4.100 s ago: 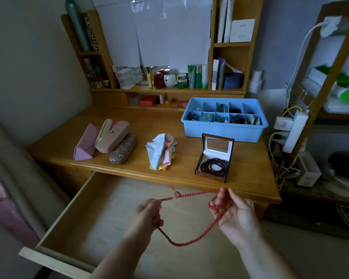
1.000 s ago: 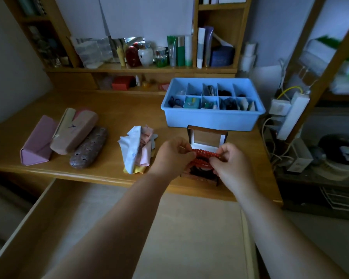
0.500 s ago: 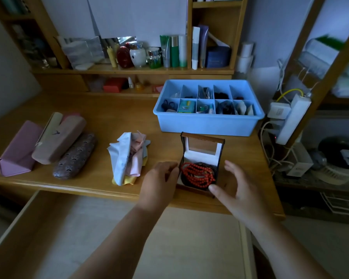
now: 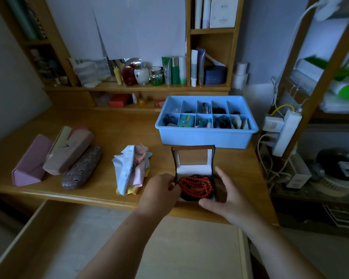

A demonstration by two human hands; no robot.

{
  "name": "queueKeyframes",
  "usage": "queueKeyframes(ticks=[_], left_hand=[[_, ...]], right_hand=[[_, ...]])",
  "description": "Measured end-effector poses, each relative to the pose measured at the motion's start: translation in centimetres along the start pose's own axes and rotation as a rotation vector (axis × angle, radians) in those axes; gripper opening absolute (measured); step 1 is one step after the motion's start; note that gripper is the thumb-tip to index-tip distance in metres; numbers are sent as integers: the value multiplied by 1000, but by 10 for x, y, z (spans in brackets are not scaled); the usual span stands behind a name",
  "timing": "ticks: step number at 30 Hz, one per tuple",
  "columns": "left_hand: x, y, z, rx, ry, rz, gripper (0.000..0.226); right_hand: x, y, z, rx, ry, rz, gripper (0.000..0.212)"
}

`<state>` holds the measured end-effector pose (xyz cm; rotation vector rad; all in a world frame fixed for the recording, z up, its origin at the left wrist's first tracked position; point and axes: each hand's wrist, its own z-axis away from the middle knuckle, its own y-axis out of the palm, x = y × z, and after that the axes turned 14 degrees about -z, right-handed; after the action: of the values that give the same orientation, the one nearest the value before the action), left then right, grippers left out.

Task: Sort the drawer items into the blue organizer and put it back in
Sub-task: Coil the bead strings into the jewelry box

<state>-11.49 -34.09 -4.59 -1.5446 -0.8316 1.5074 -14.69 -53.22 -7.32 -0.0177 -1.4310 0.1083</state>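
Along the left of the bench [image 4: 101,125] three glasses cases are lying side by side: a pink triangular case [image 4: 31,161], a beige case [image 4: 69,152] leaning on it, and a dark patterned case [image 4: 82,168] just beside that; further right, near the front edge, a crumpled bundle of cloths [image 4: 131,170] is sitting on its own; below the bench the open drawer [image 4: 54,238] is showing its pale lining.

Your left hand [image 4: 159,193] is resting against the left side of the small jewellery box [image 4: 193,170], fingers curled at its wall and edge; whether it is really gripping the box you cannot tell from here. The box is standing open near the front edge, its lid upright, with the red bead strand [image 4: 195,185] coiled inside on top of a darker strand; your right hand [image 4: 228,200] is cupping the box's right side, fingers spread up along the wall and the thumb lying across the front corner.

Just behind the box the blue organizer [image 4: 206,137] is sitting on the bench, its divided compartments holding small items, too dim to name most of them; right of the bench a white power strip [image 4: 286,133] is hanging among cables.
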Motion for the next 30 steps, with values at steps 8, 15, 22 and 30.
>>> queueKeyframes(ticks=[8,15,22,30], left_hand=[[-7,-27,60,-183,-39,50,7],[-26,-47,94,111,-373,812,21],[-26,-38,110,54,-334,661,32],[-16,-36,110,31,-406,515,28]], right_hand=[[26,48,23,-137,160,-570,16],[46,63,48,-101,113,-551,23],[44,68,65,-127,110,-402,35],[34,76,70,-106,153,-436,26]])
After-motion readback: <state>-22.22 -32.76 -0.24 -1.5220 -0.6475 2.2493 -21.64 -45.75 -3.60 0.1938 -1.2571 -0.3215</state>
